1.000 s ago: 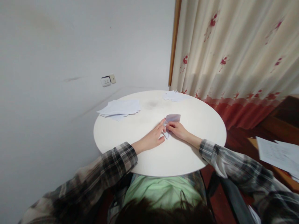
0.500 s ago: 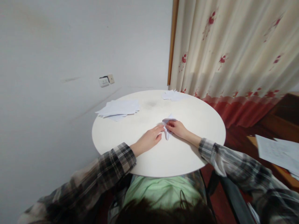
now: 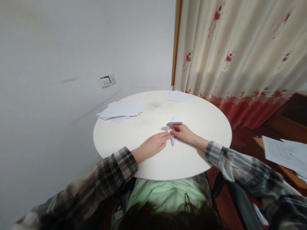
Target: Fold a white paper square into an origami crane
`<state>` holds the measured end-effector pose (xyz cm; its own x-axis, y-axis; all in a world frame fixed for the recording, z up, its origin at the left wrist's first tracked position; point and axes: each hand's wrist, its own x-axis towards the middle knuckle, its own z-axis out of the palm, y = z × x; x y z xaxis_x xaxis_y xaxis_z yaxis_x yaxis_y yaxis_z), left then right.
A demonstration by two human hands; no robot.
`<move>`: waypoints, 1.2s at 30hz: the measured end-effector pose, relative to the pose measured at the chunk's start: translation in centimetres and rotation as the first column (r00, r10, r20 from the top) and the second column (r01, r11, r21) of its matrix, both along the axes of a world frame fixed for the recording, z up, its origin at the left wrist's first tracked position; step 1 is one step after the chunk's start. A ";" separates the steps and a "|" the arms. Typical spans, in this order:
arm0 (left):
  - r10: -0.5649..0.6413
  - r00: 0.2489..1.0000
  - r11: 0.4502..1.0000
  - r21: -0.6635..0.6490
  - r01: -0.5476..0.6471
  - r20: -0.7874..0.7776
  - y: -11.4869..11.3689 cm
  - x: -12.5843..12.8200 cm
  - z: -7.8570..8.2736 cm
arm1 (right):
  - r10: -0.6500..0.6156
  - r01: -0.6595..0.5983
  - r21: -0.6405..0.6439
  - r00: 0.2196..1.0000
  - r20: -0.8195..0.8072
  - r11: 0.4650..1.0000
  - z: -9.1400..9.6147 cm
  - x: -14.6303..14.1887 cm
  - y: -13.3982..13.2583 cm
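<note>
Folded white paper (image 3: 170,125), part standing in a raised flap and narrowing to a point at its six o'clock end, sits a little toward three o'clock of the middle of the round white table (image 3: 153,166). Right hand (image 3: 181,132) comes in from four o'clock, thumb and fingers drawn into a narrow pinch on it. Left hand (image 3: 155,143) comes in from eight, fingers nearly straight and close together, tips at the lower part; cannot tell whether they grip or just press. Risks, as judged: a crease running skew if the pinch slips while the other fingertips push; the raised flap springing back if let go early; a tear at the tight point under a hard pull. Farther out: stack of white paper (image 3: 122,108) at ten o'clock, loose paper pieces (image 3: 177,95) toward half past twelve, both clear of the hands.
</note>
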<state>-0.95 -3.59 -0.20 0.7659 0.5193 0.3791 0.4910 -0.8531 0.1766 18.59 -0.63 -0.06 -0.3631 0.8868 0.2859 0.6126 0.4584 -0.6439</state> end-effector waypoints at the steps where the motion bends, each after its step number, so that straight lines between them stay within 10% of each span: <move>1: -0.001 1.000 1.000 -0.002 0.001 -0.002 0.0 0.0 0.0 | 0.002 -0.002 -0.001 1.000 -0.006 1.000 0.0 0.0 0.0; 36: -0.082 0.997 0.997 0.016 0.082 0.006 0.6 0.1 -0.3 | 0.021 -0.021 0.026 1.000 -0.013 0.999 -0.1 0.2 -0.1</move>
